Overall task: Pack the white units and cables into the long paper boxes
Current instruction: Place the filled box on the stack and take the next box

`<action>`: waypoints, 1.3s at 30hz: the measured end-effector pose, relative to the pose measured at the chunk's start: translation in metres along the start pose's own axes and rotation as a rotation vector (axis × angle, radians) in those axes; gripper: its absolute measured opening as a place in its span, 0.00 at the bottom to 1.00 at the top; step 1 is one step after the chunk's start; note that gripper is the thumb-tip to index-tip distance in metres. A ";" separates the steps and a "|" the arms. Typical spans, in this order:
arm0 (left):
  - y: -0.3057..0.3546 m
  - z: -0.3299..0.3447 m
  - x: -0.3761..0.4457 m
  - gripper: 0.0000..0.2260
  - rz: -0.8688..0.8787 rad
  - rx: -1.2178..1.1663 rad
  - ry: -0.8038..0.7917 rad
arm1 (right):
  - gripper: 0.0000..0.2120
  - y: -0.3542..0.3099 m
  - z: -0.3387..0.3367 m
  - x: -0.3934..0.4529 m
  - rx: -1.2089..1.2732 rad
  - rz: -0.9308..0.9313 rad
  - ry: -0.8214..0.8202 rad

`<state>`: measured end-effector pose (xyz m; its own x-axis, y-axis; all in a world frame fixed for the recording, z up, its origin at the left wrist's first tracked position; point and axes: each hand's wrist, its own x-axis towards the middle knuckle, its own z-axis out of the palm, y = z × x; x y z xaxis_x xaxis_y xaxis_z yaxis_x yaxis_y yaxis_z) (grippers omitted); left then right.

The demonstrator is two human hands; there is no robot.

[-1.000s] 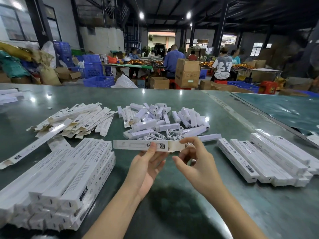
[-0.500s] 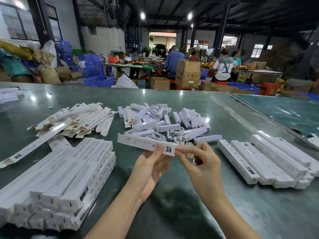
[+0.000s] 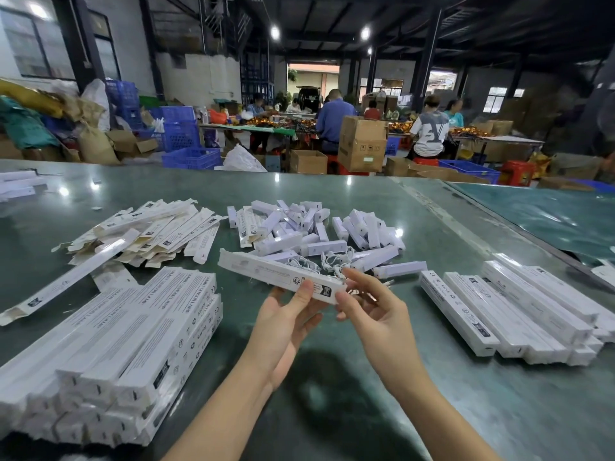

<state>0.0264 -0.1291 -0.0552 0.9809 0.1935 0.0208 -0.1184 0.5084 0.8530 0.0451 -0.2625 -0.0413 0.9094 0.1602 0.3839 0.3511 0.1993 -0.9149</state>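
1. Hands are raised over the green worktop (image 3: 332,410) at centre; a long paper box (image 3: 283,276) is held between them, tilted, its far end pointing up and to the left.
2. The left hand (image 3: 286,324) is clamped on the near part of the box, thumb on top and fingers underneath. The right hand (image 3: 376,311) pinches the box's near end with thumb and forefinger.
3. Bare worktop is seen beneath and in front of the forearms, running to the bottom edge of the view.
4. That room is bounded on the left by a stack of closed boxes (image 3: 109,354), cut off at the left and lower edges, and on the right by a row of closed boxes (image 3: 512,311), whose far end runs out of view.
5. Behind the held box, a heap of white units (image 3: 316,231) is spread on the worktop, with white cables (image 3: 332,261) tangled at its near side and partly hidden by the box.
6. Flat unfilled boxes (image 3: 146,231) are piled at the back left.
7. Whether the held box is filled cannot be told; its print is too small to read.
8. The worktop's far edge meets a blurred workshop where seated people (image 3: 332,118) are seen.
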 end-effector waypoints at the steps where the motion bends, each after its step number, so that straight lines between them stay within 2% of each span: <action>1: 0.000 0.000 0.000 0.26 -0.004 0.004 -0.001 | 0.12 0.000 -0.001 0.001 0.062 0.051 0.000; 9: 0.002 -0.002 0.001 0.25 -0.018 0.020 -0.009 | 0.11 0.001 -0.008 0.006 0.177 0.211 -0.047; 15: 0.001 -0.002 0.001 0.23 -0.003 0.043 -0.027 | 0.20 -0.001 -0.014 0.009 0.170 0.249 -0.151; 23: -0.003 -0.004 0.001 0.20 0.017 0.054 -0.051 | 0.16 -0.001 -0.018 0.011 0.124 0.242 -0.152; 27: -0.002 -0.003 0.001 0.20 0.047 0.042 -0.042 | 0.17 0.000 -0.018 0.011 0.202 0.277 -0.162; 30: -0.001 0.000 -0.001 0.22 0.111 0.153 -0.019 | 0.15 -0.004 -0.023 0.013 0.339 0.344 -0.224; 33: 0.000 0.005 -0.003 0.20 0.169 0.290 0.015 | 0.16 -0.003 -0.026 0.016 0.278 0.313 -0.141; 36: 0.012 0.002 0.000 0.19 0.161 0.039 0.094 | 0.09 0.004 -0.031 0.019 0.157 0.277 -0.026; 39: 0.025 -0.009 0.002 0.08 0.190 -0.156 0.212 | 0.06 0.010 -0.038 0.021 0.117 0.289 0.012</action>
<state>0.0240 -0.1087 -0.0387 0.8868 0.4597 0.0488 -0.3346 0.5655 0.7538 0.0759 -0.2941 -0.0469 0.9706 0.2149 0.1081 0.0504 0.2576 -0.9649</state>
